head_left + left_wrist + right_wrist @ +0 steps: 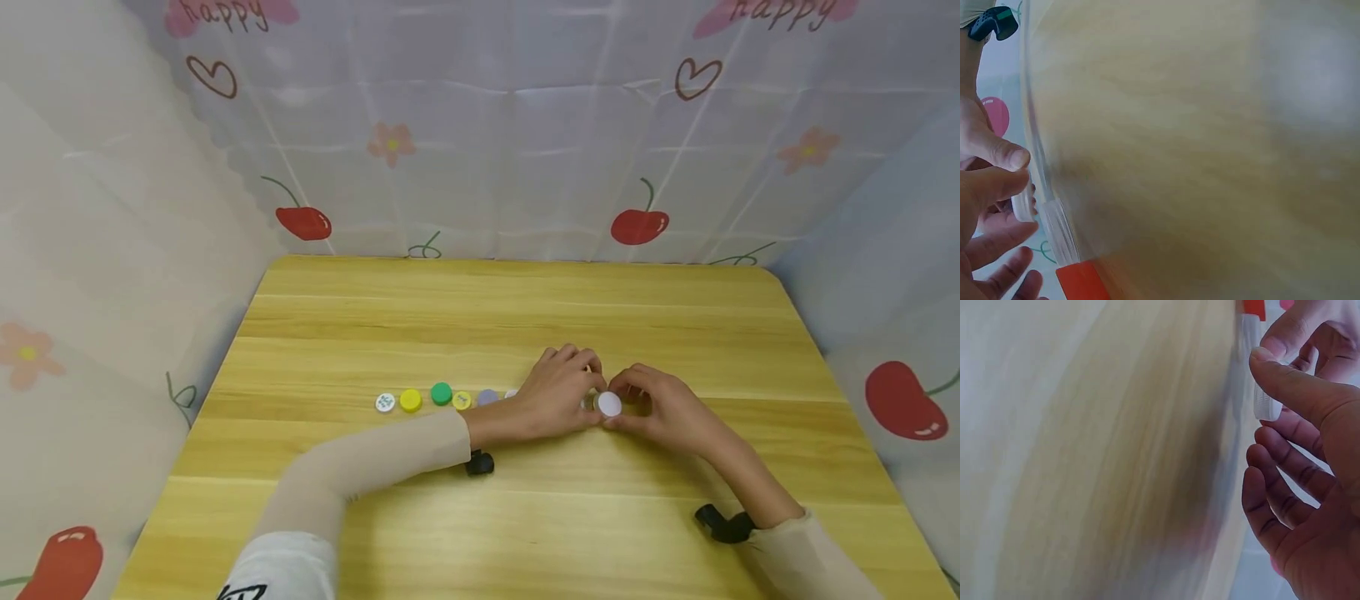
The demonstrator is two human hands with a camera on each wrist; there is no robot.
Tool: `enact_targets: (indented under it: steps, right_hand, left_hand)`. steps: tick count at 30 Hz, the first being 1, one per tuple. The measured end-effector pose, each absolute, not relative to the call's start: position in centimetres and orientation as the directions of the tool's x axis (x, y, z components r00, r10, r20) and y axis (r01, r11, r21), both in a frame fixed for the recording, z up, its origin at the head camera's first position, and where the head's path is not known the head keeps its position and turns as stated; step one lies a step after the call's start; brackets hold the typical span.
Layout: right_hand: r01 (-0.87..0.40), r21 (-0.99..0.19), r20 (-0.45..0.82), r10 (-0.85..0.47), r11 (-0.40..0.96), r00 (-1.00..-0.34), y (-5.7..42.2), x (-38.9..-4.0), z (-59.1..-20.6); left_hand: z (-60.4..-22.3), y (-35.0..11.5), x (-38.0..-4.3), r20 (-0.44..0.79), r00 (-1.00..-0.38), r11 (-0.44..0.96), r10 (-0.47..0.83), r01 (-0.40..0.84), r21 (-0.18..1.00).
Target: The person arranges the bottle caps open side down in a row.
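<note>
A white bottle cap (609, 404) stands between both hands, its ribbed rim (1266, 405) showing in the right wrist view. My left hand (558, 387) pinches it from the left with thumb and index finger. From the right, my right hand (663, 410) pinches it too, the two thumbs meeting at its near side. The right hand's other fingers (1282, 487) are loosely bent. Beside the left fingers, the left wrist view shows a clear ribbed piece (1060, 231) and an orange-red piece (1082, 281). The left hand hides part of the row of caps in the head view.
Left of the hands runs a row of caps: patterned white (385, 402), yellow (410, 400), green (441, 393), a figured yellow (461, 401) and lavender (487, 397). The wooden table (480, 317) meets a printed curtain (517, 167) at the back and sides.
</note>
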State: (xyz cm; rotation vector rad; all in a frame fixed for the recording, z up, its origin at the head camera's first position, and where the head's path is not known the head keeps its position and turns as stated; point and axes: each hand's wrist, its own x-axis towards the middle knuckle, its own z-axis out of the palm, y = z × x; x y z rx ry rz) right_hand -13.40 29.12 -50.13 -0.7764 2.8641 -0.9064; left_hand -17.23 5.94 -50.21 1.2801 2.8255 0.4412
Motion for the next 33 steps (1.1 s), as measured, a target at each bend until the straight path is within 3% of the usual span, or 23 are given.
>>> enact_targets:
  steps: [22,27,33]
  right_hand:
    - [-0.331,-0.752,-0.021,-0.523,0.570,-0.852,29.0,-15.6,-51.0]
    - [-0.291,-0.744,-0.057,-0.491,0.601,-0.869,29.1,-15.3,-51.2]
    - [-0.269,-0.703,-0.069,-0.439,0.659,-0.896,29.6,-14.5,-51.2]
  left_hand:
    - [-50.7,6.2,-18.7,-0.009,-0.710,0.669,0.704,0.659,0.344]
    - [-50.7,5.7,-18.6,-0.046,-0.692,0.658,0.721,0.662,0.358]
    - [-50.3,2.7,-18.2,-0.050,-0.695,0.630,0.717,0.616,0.472]
